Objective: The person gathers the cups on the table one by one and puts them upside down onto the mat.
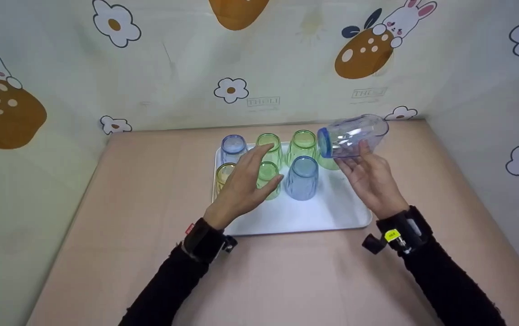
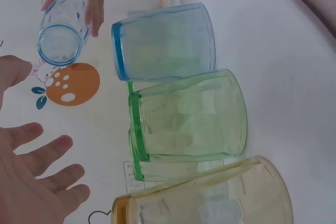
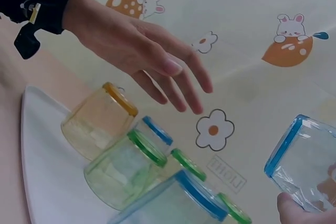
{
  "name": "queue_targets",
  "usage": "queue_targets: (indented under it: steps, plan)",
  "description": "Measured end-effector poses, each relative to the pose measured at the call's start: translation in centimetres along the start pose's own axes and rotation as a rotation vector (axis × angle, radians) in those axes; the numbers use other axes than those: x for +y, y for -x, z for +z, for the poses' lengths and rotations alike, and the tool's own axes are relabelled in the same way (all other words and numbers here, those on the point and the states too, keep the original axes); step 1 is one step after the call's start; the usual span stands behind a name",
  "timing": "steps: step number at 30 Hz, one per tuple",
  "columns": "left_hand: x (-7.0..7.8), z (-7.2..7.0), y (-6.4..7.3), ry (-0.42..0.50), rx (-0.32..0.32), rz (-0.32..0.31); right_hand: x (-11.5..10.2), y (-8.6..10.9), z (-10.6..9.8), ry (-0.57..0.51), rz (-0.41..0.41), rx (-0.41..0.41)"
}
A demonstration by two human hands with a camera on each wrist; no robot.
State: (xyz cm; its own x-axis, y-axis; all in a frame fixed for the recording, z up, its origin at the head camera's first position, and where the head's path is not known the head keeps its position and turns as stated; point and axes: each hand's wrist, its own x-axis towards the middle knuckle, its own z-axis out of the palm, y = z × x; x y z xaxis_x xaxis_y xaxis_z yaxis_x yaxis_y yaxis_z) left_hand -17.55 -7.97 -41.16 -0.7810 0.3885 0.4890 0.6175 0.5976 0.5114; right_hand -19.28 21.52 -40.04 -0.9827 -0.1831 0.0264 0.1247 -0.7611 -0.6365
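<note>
Tilted onto its side in the air, a clear blue glass tumbler (image 1: 354,136) is gripped by my right hand (image 1: 375,185), thumb on the near side, base pointing left. My left hand (image 1: 241,188) hovers over the left of the tray with fingers spread and holds nothing. Below stand upside-down tumblers: a yellow one (image 1: 224,172) partly hidden by the left hand, a blue one (image 1: 233,147) behind it, a front green one (image 1: 266,174), a back green one (image 1: 304,145) and a front blue one (image 1: 303,181). Another green tumbler (image 1: 330,164) is partly covered by the held one.
The tumblers stand on a white tray (image 1: 327,217) with a raised rim, on a pinkish-tan table (image 1: 151,181). Walls with printed bunnies and flowers (image 1: 231,90) enclose the back and sides. Black bands with small cameras sit on both wrists (image 1: 404,231).
</note>
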Motion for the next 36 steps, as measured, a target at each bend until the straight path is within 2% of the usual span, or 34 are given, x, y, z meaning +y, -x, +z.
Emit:
queue_targets:
  steps: [9, 12, 16, 19, 22, 25, 30, 33, 36]
  plan:
    - [0.8, 1.3, -1.1, 0.210, 0.057, 0.017, 3.0, 0.9, 2.3, -0.014, 0.118, -0.079]
    - [1.0, 1.8, -1.5, 0.253, 0.079, 0.047, 3.7, 1.2, 2.9, -0.059, 0.162, -0.085]
    - [1.2, 2.7, -1.7, 0.302, 0.076, 0.070, 4.4, 1.6, 3.5, -0.107, 0.205, -0.083]
    - [1.4, 3.4, -1.8, 0.348, 0.081, 0.067, 4.8, 1.9, 3.8, -0.097, 0.225, -0.103]
    - [1.6, 3.8, -1.9, 0.407, 0.121, 0.075, 5.1, 2.1, 4.0, -0.079, 0.236, -0.130]
    - [1.8, 4.1, -2.0, 0.456, 0.179, 0.106, 5.3, 2.2, 4.0, -0.071, 0.249, -0.142]
    - [2.0, 4.5, -2.2, 0.521, 0.244, 0.199, 5.5, 2.3, 3.9, -0.109, 0.278, -0.155]
    - [2.2, 4.5, -2.1, 0.570, 0.251, 0.243, 5.5, 2.3, 3.9, -0.118, 0.287, -0.168]
    - [2.4, 4.5, -2.0, 0.593, 0.243, 0.251, 5.4, 2.3, 3.9, -0.111, 0.288, -0.172]
